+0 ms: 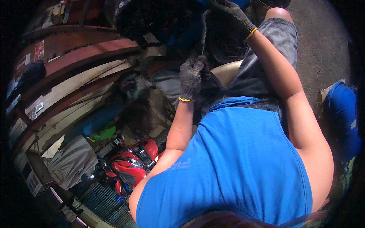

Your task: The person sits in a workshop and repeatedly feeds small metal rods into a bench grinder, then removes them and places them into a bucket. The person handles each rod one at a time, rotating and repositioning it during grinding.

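My left hand [192,76], in a dark grey knit glove with a yellow cuff, is closed around the lower end of a thin grey, rope-like length [204,32]. This length rises from the fist and bends at its top toward my right hand [232,12]. My right hand wears the same kind of glove, its fingers drawn together near the upper edge; what they grip is too dark to make out. A bright blue thing [242,2] lies just beyond it. Black, coiled-looking material [224,47] sits in shadow between the hands.
A pale rounded rim [227,72] shows beside my leg. Reddish-brown beams [87,53] run along the left. Lower left are a red motorcycle [131,167], a grey cover [74,163] and a green cloth [103,132]. A blue bundle [343,119] lies at right on the dark ground [317,49].
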Tool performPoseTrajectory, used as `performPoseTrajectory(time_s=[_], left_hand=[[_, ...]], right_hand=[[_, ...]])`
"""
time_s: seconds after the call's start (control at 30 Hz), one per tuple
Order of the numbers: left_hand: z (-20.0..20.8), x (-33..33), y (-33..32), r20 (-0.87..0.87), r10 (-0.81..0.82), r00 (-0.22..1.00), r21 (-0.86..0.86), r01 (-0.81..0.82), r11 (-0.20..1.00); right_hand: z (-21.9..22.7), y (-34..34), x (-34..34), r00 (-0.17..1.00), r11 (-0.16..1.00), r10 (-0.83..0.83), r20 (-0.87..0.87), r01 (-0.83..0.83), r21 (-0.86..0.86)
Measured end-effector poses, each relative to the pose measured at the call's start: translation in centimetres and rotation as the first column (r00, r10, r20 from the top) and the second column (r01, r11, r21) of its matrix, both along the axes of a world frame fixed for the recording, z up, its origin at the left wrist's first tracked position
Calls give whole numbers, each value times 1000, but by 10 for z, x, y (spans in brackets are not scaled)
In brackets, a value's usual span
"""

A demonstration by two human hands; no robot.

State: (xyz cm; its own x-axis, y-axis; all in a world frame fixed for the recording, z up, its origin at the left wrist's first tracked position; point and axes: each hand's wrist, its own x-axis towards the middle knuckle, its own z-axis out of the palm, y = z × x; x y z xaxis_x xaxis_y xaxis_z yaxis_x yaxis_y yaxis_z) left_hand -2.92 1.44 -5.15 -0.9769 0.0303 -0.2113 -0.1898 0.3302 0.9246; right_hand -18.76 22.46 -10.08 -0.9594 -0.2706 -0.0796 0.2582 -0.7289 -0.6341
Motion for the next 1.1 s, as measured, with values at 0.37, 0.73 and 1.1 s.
performPoseTrajectory(time_s=[0.37, 0.73, 1.1], left_hand=[[-5, -4, -2, -439, 116, 891, -203, -224, 953], [2, -5, 0, -617, 64, 785, -263, -283, 922], [-21, 3, 0, -189, 54, 980, -243, -100, 965]], right_hand=[[-37, 8, -4, 991, 995, 76, -106, -82, -51], [-50, 15, -10, 701, 829, 11, -713, 393, 398], [-31, 13, -11, 993, 894, -35, -112, 81, 441]])
